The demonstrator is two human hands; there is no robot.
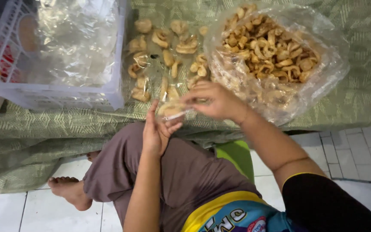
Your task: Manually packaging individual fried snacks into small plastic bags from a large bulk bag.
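We see our left hand (pixel 156 131) gripping a small clear packet (pixel 171 110) of crackers upright at our knees, while our right hand (pixel 214 101) pinches its top — steadying it beside the big open bag (pixel 275 56) of crackers.

Bare green mat (pixel 44 129) lies open left of the hands; a white basket (pixel 65 96) blocks beyond, filled small packets (pixel 168 60) crowd ahead, and the big cracker bag (pixel 275 56) walls the right.
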